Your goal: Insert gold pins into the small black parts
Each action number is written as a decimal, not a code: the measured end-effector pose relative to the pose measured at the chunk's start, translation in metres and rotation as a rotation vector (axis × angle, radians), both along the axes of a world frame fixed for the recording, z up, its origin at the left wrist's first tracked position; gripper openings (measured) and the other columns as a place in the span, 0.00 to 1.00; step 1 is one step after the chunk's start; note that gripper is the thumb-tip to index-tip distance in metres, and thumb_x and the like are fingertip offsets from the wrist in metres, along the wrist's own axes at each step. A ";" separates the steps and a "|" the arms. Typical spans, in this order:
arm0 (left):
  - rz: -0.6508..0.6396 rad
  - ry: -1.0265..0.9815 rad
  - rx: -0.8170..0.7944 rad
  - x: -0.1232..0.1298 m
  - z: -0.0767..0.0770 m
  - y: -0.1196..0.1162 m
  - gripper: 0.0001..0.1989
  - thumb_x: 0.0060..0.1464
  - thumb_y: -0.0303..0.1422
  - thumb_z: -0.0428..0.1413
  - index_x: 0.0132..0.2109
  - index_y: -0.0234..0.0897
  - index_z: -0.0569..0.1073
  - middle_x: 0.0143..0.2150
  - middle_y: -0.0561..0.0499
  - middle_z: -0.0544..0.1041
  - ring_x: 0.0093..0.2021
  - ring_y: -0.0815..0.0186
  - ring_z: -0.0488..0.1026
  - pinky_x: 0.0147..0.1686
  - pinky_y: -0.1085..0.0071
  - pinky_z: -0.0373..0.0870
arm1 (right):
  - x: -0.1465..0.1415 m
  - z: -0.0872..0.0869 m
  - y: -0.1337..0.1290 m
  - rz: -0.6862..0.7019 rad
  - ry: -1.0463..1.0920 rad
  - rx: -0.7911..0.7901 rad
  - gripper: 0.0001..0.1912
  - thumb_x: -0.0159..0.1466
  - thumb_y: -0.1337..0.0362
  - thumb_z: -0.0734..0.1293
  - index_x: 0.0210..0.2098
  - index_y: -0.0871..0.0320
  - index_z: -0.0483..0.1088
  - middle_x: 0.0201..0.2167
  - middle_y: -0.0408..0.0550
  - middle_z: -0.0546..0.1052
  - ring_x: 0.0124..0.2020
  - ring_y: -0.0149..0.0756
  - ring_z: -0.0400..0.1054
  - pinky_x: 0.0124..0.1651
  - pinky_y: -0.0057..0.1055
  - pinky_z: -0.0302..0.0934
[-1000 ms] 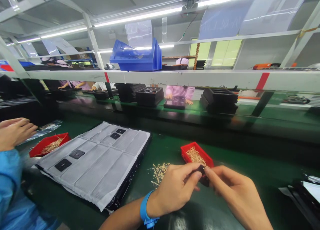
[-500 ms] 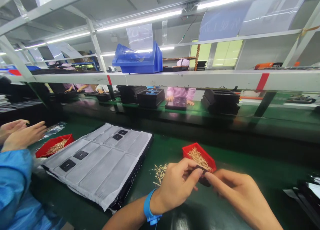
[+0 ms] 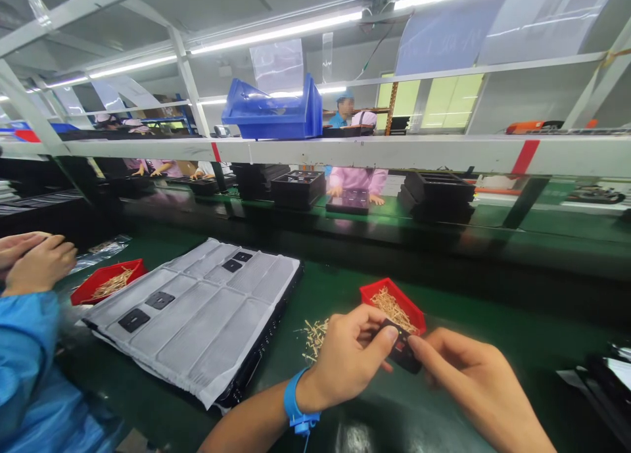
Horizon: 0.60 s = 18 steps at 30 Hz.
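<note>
Between my two hands is a small flat black plate (image 3: 405, 356) with small openings in it, held tilted over the green table. My left hand (image 3: 350, 354), with a blue band at its wrist, pinches its left end between thumb and fingers. On the right end, the fingertips of my right hand (image 3: 458, 364) are closed. Just behind lies a red bin (image 3: 417, 316) with thin tan pieces (image 3: 389, 307) in it. More tan pieces (image 3: 314, 338) lie loose left of my left hand. Several similar black plates (image 3: 134, 320) rest on a white-covered tray (image 3: 197, 321).
At the left, a co-worker's hands (image 3: 42, 262) in blue sleeves work near a second red bin (image 3: 81, 292). A shelf beam (image 3: 394, 152) crosses ahead, bearing a blue bin (image 3: 273, 118). Dark stacked items (image 3: 604, 387) stand at the right edge.
The black plate has tipped so that its broad face now shows. My hands stay in about the same place. The co-worker's hands have shifted slightly left, and a person has appeared behind the shelf.
</note>
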<state>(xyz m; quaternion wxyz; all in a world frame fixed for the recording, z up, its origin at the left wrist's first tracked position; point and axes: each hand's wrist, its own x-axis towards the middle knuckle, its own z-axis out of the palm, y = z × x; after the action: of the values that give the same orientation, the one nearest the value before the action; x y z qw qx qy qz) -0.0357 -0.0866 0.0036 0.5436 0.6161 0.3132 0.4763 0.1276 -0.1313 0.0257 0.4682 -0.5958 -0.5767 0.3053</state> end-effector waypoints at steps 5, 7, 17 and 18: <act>-0.002 -0.008 0.009 0.001 -0.002 -0.002 0.09 0.60 0.36 0.57 0.39 0.32 0.72 0.29 0.51 0.75 0.27 0.70 0.74 0.26 0.78 0.78 | 0.001 0.000 0.000 0.015 -0.011 0.001 0.24 0.58 0.47 0.68 0.15 0.56 0.65 0.15 0.41 0.69 0.19 0.31 0.60 0.24 0.26 0.54; -0.006 -0.013 0.017 0.001 -0.001 -0.002 0.09 0.61 0.36 0.56 0.39 0.33 0.72 0.29 0.51 0.75 0.27 0.70 0.74 0.27 0.78 0.77 | 0.002 -0.001 0.001 0.020 -0.019 -0.009 0.25 0.59 0.47 0.68 0.15 0.56 0.64 0.15 0.41 0.68 0.19 0.31 0.60 0.24 0.26 0.54; -0.003 -0.007 0.045 0.001 -0.008 -0.001 0.09 0.62 0.36 0.55 0.37 0.34 0.69 0.28 0.52 0.74 0.27 0.69 0.74 0.28 0.75 0.77 | 0.004 -0.001 0.003 0.063 -0.009 -0.009 0.25 0.60 0.47 0.67 0.16 0.57 0.66 0.16 0.41 0.70 0.21 0.32 0.62 0.27 0.26 0.55; 0.004 0.003 0.061 0.001 -0.009 -0.001 0.09 0.62 0.36 0.55 0.37 0.34 0.69 0.28 0.52 0.74 0.27 0.69 0.73 0.28 0.75 0.76 | 0.004 -0.001 0.002 0.060 -0.018 -0.007 0.25 0.60 0.47 0.67 0.16 0.57 0.66 0.16 0.41 0.70 0.21 0.32 0.62 0.27 0.26 0.55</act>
<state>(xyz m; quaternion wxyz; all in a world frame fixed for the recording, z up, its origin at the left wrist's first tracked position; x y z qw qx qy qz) -0.0347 -0.0873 -0.0050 0.5230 0.6325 0.3006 0.4859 0.1318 -0.1288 0.0244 0.4516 -0.5827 -0.5973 0.3158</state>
